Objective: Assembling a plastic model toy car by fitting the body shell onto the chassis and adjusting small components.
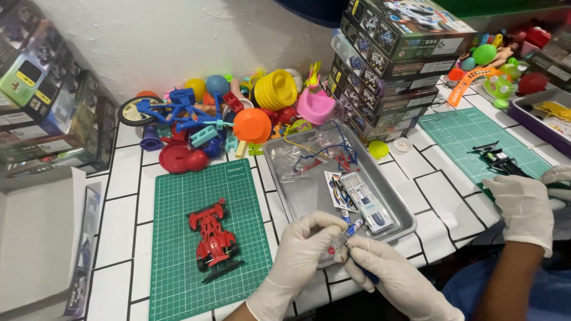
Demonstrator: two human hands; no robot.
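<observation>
Hands at counter edge, over tray front rim; left hand pinching small part w/ fingertips; right hand closed on pen-like tool at part; red toy car looks assembled on green mat; sticker sheets in tray, apparently unused.

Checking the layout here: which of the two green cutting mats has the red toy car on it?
The left green mat, beside the metal tray, carries the red car. The right mat holds a black part.

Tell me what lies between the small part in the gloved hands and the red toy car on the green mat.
Nothing visible: only bare green cutting mat and white tiled tabletop separate the small part, pinched by left hand and right hand, from the red toy car.
</observation>
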